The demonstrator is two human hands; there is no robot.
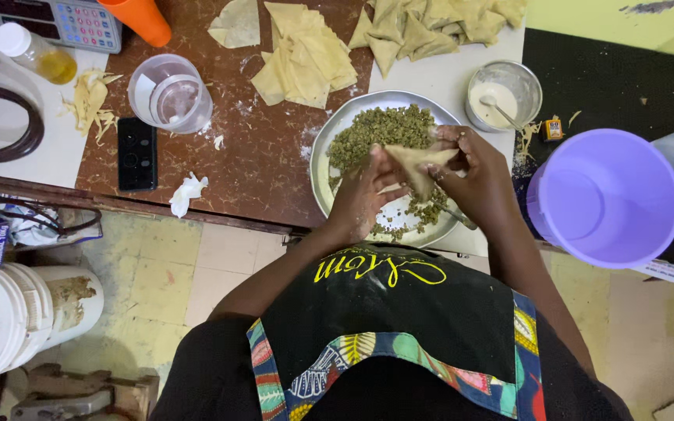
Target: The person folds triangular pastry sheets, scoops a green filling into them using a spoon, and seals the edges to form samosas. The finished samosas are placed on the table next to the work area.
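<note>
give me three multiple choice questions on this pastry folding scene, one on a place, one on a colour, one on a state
1. Where does the small metal bowl of white paste stand?
A. right of the round metal tray
B. on the floor
C. inside the bucket

2. What colour is the plastic bucket?
A. green
B. purple
C. red

3. What state is the pastry piece in?
A. lying flat on the table
B. held folded between both hands
C. dropped in the bucket

Answers:
1. A: the bowl stands past the upper right rim of the tray.
2. B: its wall and inside are light purple.
3. B: the left hand and right hand hold it over the green filling.
</note>
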